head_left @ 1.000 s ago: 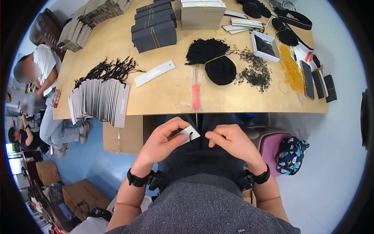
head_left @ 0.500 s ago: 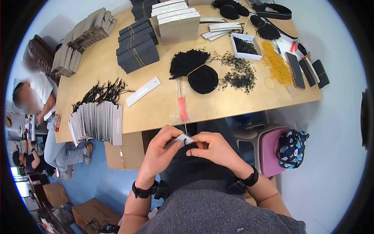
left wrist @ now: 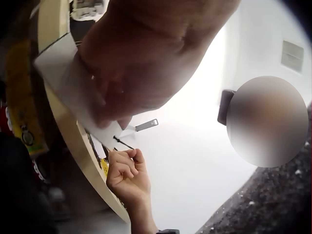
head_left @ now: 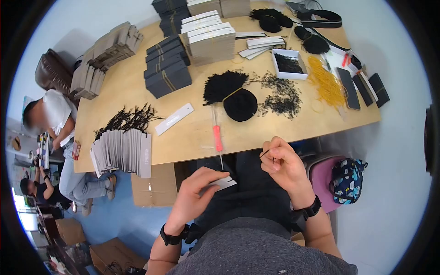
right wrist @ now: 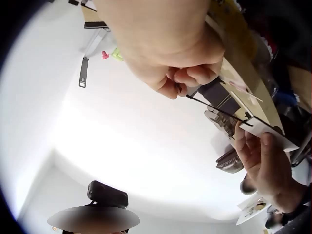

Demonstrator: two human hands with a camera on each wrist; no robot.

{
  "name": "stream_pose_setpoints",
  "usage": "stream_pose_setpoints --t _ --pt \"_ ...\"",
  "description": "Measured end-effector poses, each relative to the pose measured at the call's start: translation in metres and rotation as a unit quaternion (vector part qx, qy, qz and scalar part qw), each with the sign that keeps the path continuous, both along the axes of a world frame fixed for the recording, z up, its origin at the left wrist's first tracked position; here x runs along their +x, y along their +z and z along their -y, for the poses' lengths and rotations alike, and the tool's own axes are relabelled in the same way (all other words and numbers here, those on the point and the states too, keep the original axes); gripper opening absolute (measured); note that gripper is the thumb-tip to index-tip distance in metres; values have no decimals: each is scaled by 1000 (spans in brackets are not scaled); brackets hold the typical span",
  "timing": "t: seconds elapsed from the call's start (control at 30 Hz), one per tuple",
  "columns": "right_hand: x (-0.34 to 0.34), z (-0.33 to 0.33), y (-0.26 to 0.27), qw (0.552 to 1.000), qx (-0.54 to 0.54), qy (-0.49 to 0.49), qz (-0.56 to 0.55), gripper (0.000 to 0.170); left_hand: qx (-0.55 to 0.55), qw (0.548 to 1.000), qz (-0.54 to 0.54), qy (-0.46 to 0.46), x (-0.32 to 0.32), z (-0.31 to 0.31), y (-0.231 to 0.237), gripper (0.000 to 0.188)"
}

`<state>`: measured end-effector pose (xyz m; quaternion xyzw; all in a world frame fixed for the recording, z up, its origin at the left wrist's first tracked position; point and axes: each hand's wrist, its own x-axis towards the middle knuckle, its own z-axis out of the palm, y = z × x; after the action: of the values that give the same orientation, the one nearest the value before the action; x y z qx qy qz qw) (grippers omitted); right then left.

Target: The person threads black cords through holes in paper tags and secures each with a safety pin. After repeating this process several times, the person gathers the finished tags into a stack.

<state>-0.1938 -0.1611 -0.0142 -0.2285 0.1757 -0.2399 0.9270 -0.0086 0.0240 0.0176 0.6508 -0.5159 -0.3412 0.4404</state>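
Over the lap, my left hand [head_left: 195, 195] pinches a white hang tag [head_left: 224, 183] between thumb and fingers. A thin black cord [right wrist: 214, 107] runs from the hole at the tag's end, stretched straight in the right wrist view. Its other end is pinched in the curled fingers of my right hand [head_left: 286, 166], held to the right of the tag and higher up in the head view. Just beyond the left hand, a tool with a red handle [head_left: 217, 137] lies with its thin metal shaft past the table edge.
Tags with cords [head_left: 121, 153] fan out at the table's front left, near a single tag [head_left: 174, 118]. Behind the tool lie a bundle of black cords [head_left: 239, 104], loose black pins [head_left: 282, 98] and yellow rubber bands [head_left: 325, 82]. Banded dark stacks [head_left: 168, 80] stand farther back.
The right hand came to the tag, took the cord, then drew it away to the right and up. The left hand stays on the tag, slightly lower now.
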Motion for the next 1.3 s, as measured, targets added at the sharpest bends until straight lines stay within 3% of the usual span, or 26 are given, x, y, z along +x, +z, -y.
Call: stream_pose_setpoints --t 0.1,0.17,0.23,0.3,0.37,0.4,0.43,0.47,0.5,0.57,0.63,0.7,0.73,0.77,0.83,0.9,1.0,1.07,1.1,1.17,1.3 --pt "6 2 3 999 -24 10 -25 11 76 996 32 -28 -5 -6 29 42" --pt "13 7 7 993 -58 68 -82 11 62 997 36 -21 7 -13 19 45" --pt "26 13 4 991 -62 113 -24 21 6 993 50 107 26 -15 7 49" --pt "44 2 35 989 -134 43 -40 42 25 966 25 256 46 -5 14 47" --pt "49 3 27 981 -190 49 -17 50 -79 928 141 336 85 9 -3 46" --pt "50 4 25 968 -244 52 5 58 -82 926 142 339 95 3 -8 46" --pt "44 5 25 968 -248 50 7 58 -34 907 228 353 105 -2 -11 46" --pt "33 7 24 951 -288 112 -18 54 14 878 311 364 114 -6 -14 47" --pt "24 8 23 930 -326 167 -46 50 9 880 312 358 118 -10 -19 47" --pt "11 5 17 915 -359 157 -95 42 19 845 406 347 114 -25 -36 49" --pt "-12 16 19 888 -404 125 -180 36 48 828 423 366 121 -25 -47 48" --pt "-30 33 30 806 -522 23 -279 22 51 798 471 372 127 -26 -56 51" --pt "-40 45 40 727 -583 -38 -360 17 49 794 479 373 131 -27 -59 52" --pt "-54 60 43 714 -584 -60 -382 17 46 785 489 377 135 -28 -61 53" --pt "-81 95 30 568 -631 -236 -474 17 46 771 518 367 137 -30 -63 53" --pt "-115 138 16 481 -612 -296 -555 18 12 757 537 373 123 -23 -52 52" --pt "-151 185 13 428 -560 -319 -634 21 -8 779 514 358 92 -9 -33 46" --pt "-179 223 -9 309 -554 -397 -663 24 -15 810 474 346 72 -3 -23 41" --pt "-191 238 -11 311 -557 -397 -660 24 -14 808 474 350 65 -1 -21 41" --pt "-214 260 -11 255 -542 -383 -703 26 -23 843 422 333 55 2 -19 38" --pt "-228 275 -11 232 -557 -350 -717 25 -31 861 393 321 54 3 -31 34"
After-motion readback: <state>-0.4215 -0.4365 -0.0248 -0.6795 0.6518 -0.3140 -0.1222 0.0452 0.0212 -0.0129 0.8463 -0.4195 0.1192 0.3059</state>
